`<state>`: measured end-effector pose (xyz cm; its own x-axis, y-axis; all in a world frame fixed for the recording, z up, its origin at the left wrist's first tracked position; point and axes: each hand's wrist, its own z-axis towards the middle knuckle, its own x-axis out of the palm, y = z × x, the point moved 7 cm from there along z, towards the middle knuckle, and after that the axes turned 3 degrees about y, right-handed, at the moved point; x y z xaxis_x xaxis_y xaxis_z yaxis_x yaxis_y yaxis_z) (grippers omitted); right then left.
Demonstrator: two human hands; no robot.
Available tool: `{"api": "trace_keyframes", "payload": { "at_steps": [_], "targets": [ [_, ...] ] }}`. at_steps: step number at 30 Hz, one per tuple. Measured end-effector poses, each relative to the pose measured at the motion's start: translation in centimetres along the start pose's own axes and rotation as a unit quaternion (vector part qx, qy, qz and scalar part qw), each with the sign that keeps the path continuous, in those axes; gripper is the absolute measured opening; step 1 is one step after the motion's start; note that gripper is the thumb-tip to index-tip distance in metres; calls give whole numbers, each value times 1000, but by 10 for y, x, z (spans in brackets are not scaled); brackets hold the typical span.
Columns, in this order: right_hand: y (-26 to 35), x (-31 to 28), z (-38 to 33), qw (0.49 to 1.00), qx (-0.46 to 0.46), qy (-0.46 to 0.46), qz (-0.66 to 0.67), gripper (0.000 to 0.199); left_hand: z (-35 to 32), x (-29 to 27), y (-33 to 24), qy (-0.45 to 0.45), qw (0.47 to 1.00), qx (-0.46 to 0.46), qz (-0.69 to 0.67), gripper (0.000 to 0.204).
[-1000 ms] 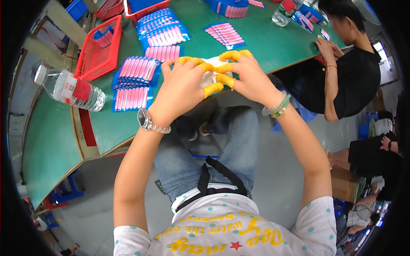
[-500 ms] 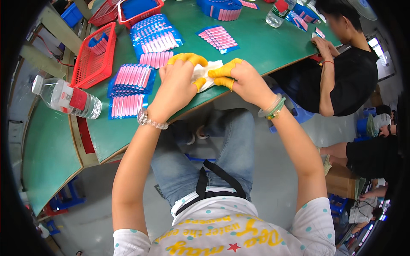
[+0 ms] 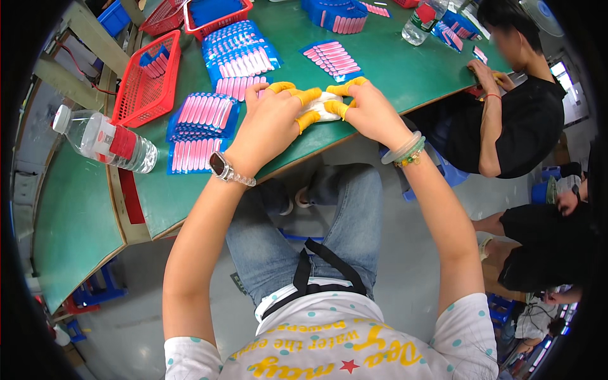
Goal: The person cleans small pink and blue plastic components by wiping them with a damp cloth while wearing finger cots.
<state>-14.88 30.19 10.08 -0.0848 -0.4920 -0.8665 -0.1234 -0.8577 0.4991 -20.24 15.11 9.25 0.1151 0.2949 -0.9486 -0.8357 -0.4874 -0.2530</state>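
Yellow finger covers are on several fingers of both hands. Between them, close to the table's front edge, is a crumpled white cloth. My left hand pinches the cloth's left side with thumb and fingers. On the other side, my right hand grips it with bent fingers. Anything wrapped inside the cloth is hidden. Left of my left hand lie blue sheets carrying rows of long pink rounded strips. A similar blue sheet with pink strips rests just beyond my hands.
A red plastic basket and a water bottle stand at the left of the green table. Another stack of blue sheets lies behind. A coil of blue strip and a second bottle are farther back. A co-worker sits at right.
My hands have bunched the white cloth into a smaller, rounder wad. The left hand has shifted right and turned, so the watch face now shows. The whole view has shifted slightly.
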Motion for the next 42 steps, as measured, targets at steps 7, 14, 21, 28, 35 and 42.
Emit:
{"api": "trace_keyframes", "payload": {
  "at_steps": [7, 14, 21, 28, 35, 42],
  "targets": [
    [-1, 1, -9, 990, -24, -13, 135, 30, -9, -3, -1, -114, 993, 13, -31, 24],
    [-3, 16, -9, 992, -120, 11, 43, 30, -11, -4, -10, -89, 993, 57, 55, 33],
    [12, 12, -24, 983, -180, -20, -23, 40, -22, -10, -20, -93, 985, 76, 122, 33],
    [16, 8, -26, 964, -235, -91, -84, 37, -14, -9, -7, -113, 990, 52, 58, 29],
    [-2, 7, -15, 982, -149, -113, -5, 24, -3, -14, -2, -91, 992, -60, -60, 22],
    [9, 6, -10, 991, -114, -53, -36, 15, -4, -10, -5, -48, 996, -57, 53, 22]
  ]
}}
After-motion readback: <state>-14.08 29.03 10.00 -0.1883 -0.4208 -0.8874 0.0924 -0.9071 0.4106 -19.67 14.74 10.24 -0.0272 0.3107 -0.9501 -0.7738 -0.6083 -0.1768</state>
